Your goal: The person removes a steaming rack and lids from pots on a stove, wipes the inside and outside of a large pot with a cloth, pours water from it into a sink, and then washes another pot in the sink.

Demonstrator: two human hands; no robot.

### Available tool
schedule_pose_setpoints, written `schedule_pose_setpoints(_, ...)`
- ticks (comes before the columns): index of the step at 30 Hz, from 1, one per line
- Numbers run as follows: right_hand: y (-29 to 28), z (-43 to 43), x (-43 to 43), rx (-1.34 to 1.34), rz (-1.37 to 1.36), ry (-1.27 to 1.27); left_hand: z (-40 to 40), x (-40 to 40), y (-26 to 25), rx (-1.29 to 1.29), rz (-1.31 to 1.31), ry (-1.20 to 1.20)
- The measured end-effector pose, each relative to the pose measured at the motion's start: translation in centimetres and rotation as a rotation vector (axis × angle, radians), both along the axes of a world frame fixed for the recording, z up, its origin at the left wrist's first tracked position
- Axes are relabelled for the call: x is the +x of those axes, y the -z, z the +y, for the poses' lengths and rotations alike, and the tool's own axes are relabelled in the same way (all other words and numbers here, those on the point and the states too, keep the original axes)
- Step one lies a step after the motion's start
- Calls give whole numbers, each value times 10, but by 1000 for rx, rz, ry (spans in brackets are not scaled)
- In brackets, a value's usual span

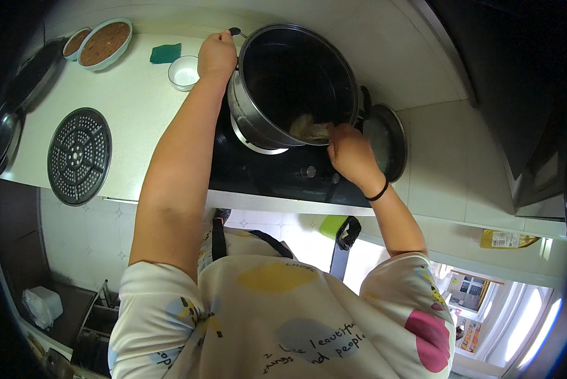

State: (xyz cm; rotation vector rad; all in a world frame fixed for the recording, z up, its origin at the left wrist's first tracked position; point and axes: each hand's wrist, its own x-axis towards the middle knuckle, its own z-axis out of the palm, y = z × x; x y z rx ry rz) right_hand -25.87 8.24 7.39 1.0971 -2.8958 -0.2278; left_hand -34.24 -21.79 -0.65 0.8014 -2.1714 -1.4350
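A tall metal pot [288, 85] with a dark inside stands on the black glass hob [264, 175]. My left hand [217, 54] is closed around the black side handle [235, 31] on the pot's left. At the front right of the rim, my right hand [352, 151] pinches a pale tan, fibrous wad [307, 128] against the inner wall. The wad looks like a loofah scrubber, but shadow hides its exact kind. Another dark handle [365, 102] juts from the pot's right side.
Left on the counter are a black perforated steamer plate [79, 156], overhanging the front edge, a glass bowl [184, 73], a green scouring pad [165, 53] and two bowls of brown food [105, 45]. A round dark-rimmed pan or lid [385, 142] sits right of the pot, near the tiled wall [439, 151].
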Motion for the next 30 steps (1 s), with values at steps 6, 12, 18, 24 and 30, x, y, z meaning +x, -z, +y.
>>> schedule_pose_setpoints(6,-13,-67,28,-265,-213,-103,0,1,1,-28,-4,11)
schedule_pose_setpoints(12,-5,-141,-16,-446,-386,-107,-2,0,5,23,20,38)
schedule_pose_setpoints(18,33,-190,-114,-759,-496,88,-2,-1,10,-24,17,23)
schedule_pose_setpoints(24,63,-123,-209,-7,-354,363,-6,12,-1,68,-40,-3)
schedule_pose_setpoints(30,154,-60,-227,-108,-445,-135,1,12,-9,82,-52,32)
